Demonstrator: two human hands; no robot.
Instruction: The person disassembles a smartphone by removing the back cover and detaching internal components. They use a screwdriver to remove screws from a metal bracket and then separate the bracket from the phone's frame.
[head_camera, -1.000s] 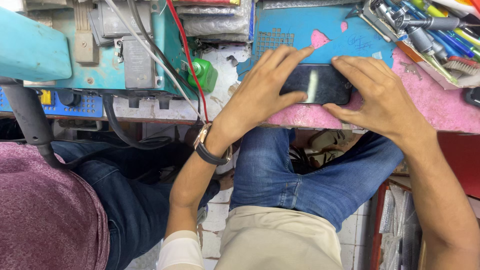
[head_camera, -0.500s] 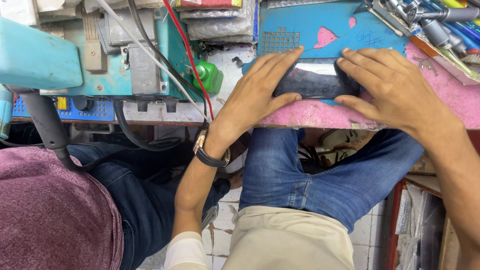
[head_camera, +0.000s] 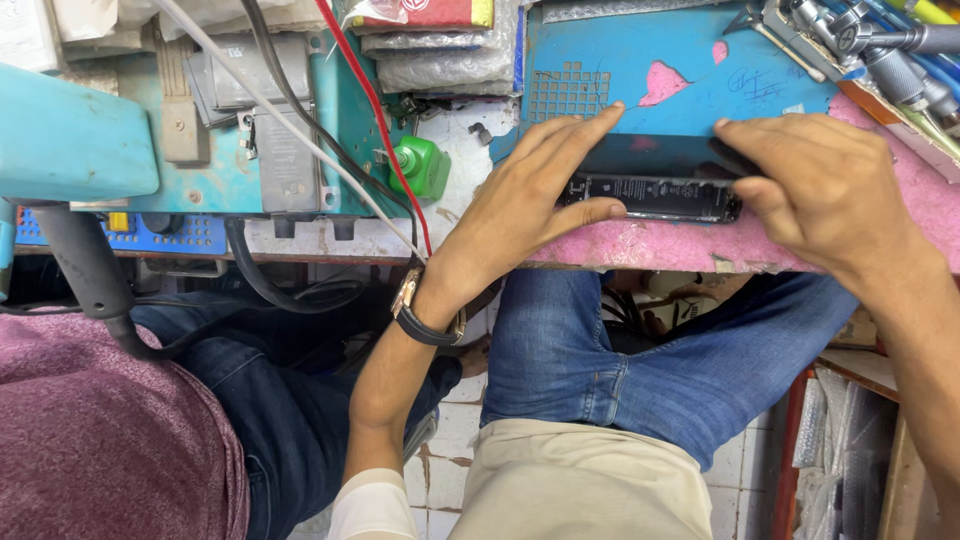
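Flat black phone (head_camera: 655, 195), on pink bench edge (head_camera: 640, 245)
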